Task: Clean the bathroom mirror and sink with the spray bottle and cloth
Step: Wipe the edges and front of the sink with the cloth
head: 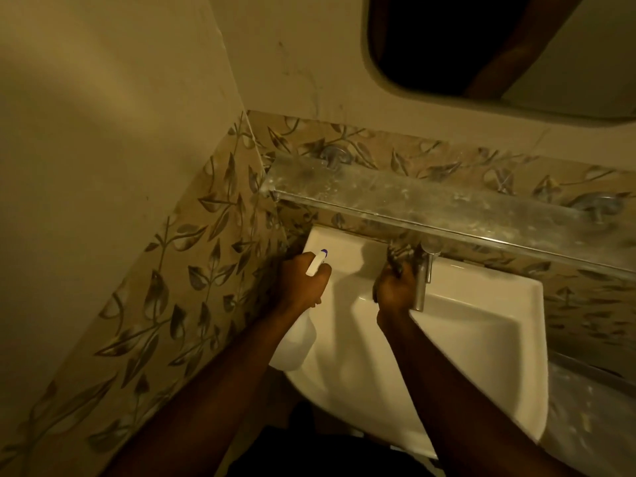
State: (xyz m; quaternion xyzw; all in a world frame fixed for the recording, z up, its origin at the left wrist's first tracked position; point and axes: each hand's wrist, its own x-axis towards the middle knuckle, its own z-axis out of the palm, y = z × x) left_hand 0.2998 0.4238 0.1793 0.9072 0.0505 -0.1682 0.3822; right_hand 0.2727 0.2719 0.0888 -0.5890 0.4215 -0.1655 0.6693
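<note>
My left hand (300,283) grips the white spray bottle (296,339) over the sink's left rim; its white nozzle with a blue tip (318,261) points toward the back wall. My right hand (394,287) holds a dark patterned cloth (399,254) bunched against the base of the chrome tap (422,280) at the back of the white sink (481,346). The mirror (481,46) hangs on the wall at the upper right, dark, with an arm reflected in it.
A dusty glass shelf (430,197) on chrome brackets runs along the wall just above the tap. Leaf-patterned tiles (192,287) cover the lower walls, with a corner close on the left. A metal-edged surface (592,401) lies right of the sink.
</note>
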